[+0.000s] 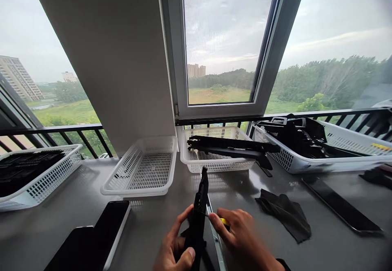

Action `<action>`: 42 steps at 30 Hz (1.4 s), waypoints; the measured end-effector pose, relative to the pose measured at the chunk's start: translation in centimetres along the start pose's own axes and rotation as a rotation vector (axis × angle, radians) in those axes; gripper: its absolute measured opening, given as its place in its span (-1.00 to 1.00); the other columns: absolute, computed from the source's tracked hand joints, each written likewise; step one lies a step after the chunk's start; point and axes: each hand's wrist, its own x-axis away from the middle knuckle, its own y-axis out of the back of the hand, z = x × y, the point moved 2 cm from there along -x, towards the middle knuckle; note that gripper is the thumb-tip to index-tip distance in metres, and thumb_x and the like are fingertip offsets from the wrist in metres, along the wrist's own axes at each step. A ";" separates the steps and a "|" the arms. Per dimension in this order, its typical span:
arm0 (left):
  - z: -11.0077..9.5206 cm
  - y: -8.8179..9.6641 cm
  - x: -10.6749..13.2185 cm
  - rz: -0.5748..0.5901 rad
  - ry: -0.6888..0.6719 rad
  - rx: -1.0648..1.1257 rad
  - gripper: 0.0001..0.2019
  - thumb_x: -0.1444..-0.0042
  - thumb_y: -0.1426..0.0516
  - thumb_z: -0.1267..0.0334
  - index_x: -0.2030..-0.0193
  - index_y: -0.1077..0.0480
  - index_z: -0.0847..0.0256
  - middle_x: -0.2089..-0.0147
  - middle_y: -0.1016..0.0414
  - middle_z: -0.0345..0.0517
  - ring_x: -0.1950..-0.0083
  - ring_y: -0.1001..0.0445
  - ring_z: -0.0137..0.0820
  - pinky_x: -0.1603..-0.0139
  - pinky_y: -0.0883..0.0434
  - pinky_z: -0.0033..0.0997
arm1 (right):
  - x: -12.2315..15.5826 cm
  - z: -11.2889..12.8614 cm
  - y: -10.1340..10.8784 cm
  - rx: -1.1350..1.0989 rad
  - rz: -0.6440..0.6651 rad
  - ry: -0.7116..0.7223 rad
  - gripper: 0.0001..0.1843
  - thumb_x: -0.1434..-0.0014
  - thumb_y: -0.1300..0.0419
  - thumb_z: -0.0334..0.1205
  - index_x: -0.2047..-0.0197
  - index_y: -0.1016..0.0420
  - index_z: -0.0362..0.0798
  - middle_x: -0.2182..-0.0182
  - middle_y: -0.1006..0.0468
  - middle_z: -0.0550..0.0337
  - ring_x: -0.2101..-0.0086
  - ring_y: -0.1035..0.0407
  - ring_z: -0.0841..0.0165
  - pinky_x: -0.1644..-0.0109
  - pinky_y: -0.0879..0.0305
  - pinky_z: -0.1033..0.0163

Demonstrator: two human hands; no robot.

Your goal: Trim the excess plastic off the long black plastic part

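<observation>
My left hand (pixel 177 246) is closed around a long black plastic part (pixel 197 226), which points up and away from me. Closed in a pinch, my right hand (pixel 237 230) grips a small yellow-handled tool (pixel 225 222). Its thin dark shaft reaches left to the side of the black part; the fingers cover most of the handle, and I cannot tell exactly what kind of tool it is. Beneath and just right of the part, a silver metal rail (pixel 218 246) lies lengthwise on the grey table.
White baskets stand along the back: one with stacked black pieces (pixel 45 189), a bare one (pixel 169 169), one with long black parts (pixel 220 166), and a fuller one (pixel 294 162). A dark cloth (pixel 288 213), a glossy black strip (pixel 343 207) and black-topped panels (pixel 113 222) lie on the table.
</observation>
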 end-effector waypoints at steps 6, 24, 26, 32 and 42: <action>0.0 0.0 0.1 -0.001 -0.009 -0.013 0.04 -0.22 -0.33 -0.23 -0.65 0.05 0.09 0.55 -0.15 -0.45 0.57 0.03 -0.56 0.47 -0.09 -0.54 | 0.0 0.1 0.0 -0.030 0.027 0.006 -0.20 -0.51 0.24 0.43 0.54 -0.16 0.01 0.64 -0.27 0.29 0.56 -0.09 0.41 0.36 0.15 0.20; 0.1 -0.4 0.5 -0.026 -0.009 0.014 0.05 -0.23 -0.34 -0.19 -0.66 0.12 0.07 0.55 -0.14 -0.47 0.56 0.03 -0.56 0.46 -0.06 -0.52 | 0.6 0.5 0.0 -0.093 -0.016 0.069 -0.22 -0.52 0.22 0.42 0.53 -0.16 0.03 0.64 -0.24 0.33 0.58 -0.11 0.43 0.38 0.09 0.23; -0.1 -0.5 0.5 -0.013 -0.008 0.018 0.09 -0.22 -0.33 -0.22 -0.67 0.16 0.08 0.54 -0.16 -0.47 0.56 0.02 -0.55 0.45 -0.07 -0.52 | 0.6 0.4 -0.5 -0.086 -0.015 0.061 -0.22 -0.52 0.24 0.43 0.53 -0.16 0.03 0.64 -0.23 0.33 0.58 -0.07 0.43 0.39 0.13 0.22; -0.3 -1.3 0.5 0.030 -0.030 0.071 0.04 -0.23 -0.35 -0.19 -0.64 0.13 0.00 0.48 -0.25 -0.43 0.54 -0.03 -0.57 0.43 -0.10 -0.53 | 0.8 0.1 -1.1 -0.060 -0.010 0.068 -0.22 -0.53 0.22 0.41 0.53 -0.20 0.02 0.63 -0.25 0.33 0.57 -0.04 0.42 0.37 0.15 0.20; -0.9 -1.6 0.2 -0.161 -0.073 0.083 -0.10 -0.24 -0.40 -0.08 -0.50 0.07 -0.05 0.32 -0.58 -0.25 0.45 -0.38 -0.48 0.34 -0.28 -0.48 | 0.8 1.0 -1.6 -0.381 0.230 0.006 -0.23 -0.46 0.30 0.50 0.45 -0.17 0.05 0.55 -0.21 0.34 0.51 -0.12 0.39 0.37 0.08 0.23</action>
